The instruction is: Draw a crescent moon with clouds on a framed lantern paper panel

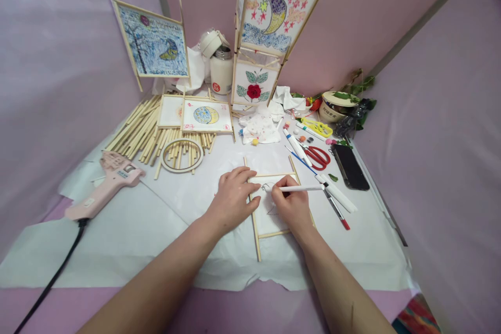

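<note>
A white panel (270,224) in a wooden stick frame (257,240) lies flat on the table in front of me. My right hand (291,202) grips a white marker pen (307,188), its tip end hidden by my fingers or too small to make out, near dark outline marks on the panel. My left hand (237,195) rests with fingers spread across the frame's left stick, fingertips touching the panel. Faint drawn lines also show on the panel under my right hand, which covers part of it.
A pink glue gun (105,185) with a black cord lies left, by a tape roll (182,169) and loose sticks (135,128). Red-handled scissors (318,157), markers (338,195) and a phone (349,167) lie right. Behind stand a bottle (221,72) and a decorated lantern (256,83).
</note>
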